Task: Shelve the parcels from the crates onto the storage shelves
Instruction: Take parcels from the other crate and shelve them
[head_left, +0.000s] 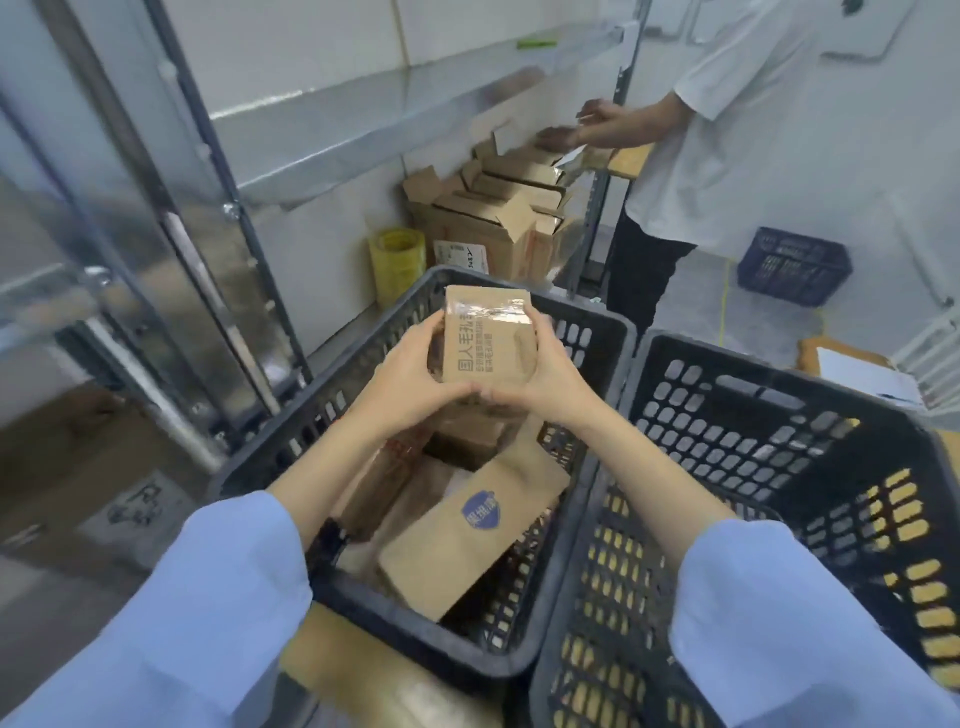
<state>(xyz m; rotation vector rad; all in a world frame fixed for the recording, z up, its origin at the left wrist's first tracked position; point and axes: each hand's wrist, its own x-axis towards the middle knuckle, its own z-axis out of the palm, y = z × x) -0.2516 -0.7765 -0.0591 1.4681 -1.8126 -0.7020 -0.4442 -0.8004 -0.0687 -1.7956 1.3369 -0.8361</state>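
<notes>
I hold a small brown cardboard parcel (485, 335), sealed with clear tape and printed with dark characters, above a black slotted crate (291, 431). My left hand (410, 371) grips its left side and my right hand (545, 376) its right side, fingertips meeting under it. Inside the crate lie several more brown parcels, one with a blue badge (475, 535). The metal storage shelves (332, 135) stand to the left and behind the crate.
A second black crate (769, 415) sits to the right. A person in a white shirt (727, 130) handles cardboard boxes (498, 218) on the shelf ahead. A yellow tape roll (397, 265) stands behind the crate. A blue crate (795, 265) rests on the floor far right.
</notes>
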